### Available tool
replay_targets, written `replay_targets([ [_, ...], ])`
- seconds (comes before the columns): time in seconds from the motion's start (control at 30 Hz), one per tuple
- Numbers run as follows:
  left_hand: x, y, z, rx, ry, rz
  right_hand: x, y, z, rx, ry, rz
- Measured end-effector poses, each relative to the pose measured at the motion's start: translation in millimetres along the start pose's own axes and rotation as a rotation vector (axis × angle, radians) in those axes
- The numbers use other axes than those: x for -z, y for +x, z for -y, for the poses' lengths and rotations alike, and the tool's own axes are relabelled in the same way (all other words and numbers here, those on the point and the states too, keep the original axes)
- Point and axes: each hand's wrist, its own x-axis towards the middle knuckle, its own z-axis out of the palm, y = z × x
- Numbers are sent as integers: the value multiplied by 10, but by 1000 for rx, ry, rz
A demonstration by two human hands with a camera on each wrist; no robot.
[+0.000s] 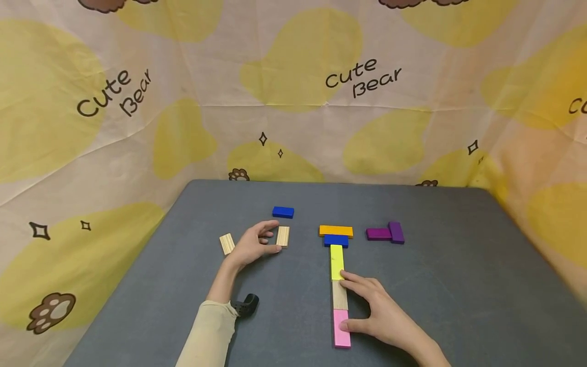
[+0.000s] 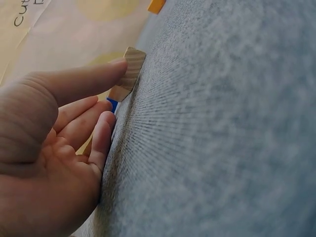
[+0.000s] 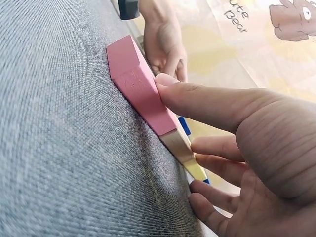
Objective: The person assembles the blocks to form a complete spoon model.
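My left hand (image 1: pixel 251 244) is at a plain wooden block (image 1: pixel 283 237), thumb at its near end and forefinger at its far end. In the left wrist view the thumb tip lies against this block (image 2: pixel 132 71), which is low at the cloth. My right hand (image 1: pixel 382 313) rests along a straight row of blocks. Its thumb touches the pink block (image 1: pixel 341 329), and its straight fingertips reach the wooden block (image 1: pixel 339 294) and yellow block (image 1: pixel 337 262). At the row's far end a blue block (image 1: pixel 336 241) lies crosswise, with an orange block (image 1: pixel 336 231) behind it.
Another wooden block (image 1: pixel 227 243) lies left of my left hand, partly behind the wrist. A loose blue block (image 1: pixel 283 212) sits farther back. Two purple blocks (image 1: pixel 378 234) meet at the right. A patterned cloth (image 1: pixel 293 102) hangs behind the grey table (image 1: pixel 435 285).
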Motion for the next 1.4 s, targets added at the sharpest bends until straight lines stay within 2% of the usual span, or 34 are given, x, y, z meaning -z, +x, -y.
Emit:
replay_targets([
  [0.37, -31, 30, -17, 8, 31, 18, 3, 22, -7, 41, -8, -20],
  [0.9, -44, 80, -46, 3, 42, -3, 28, 52, -24, 8, -3, -26],
  [1.4, -50, 33, 6, 17, 40, -8, 0, 21, -12, 6, 9, -15],
])
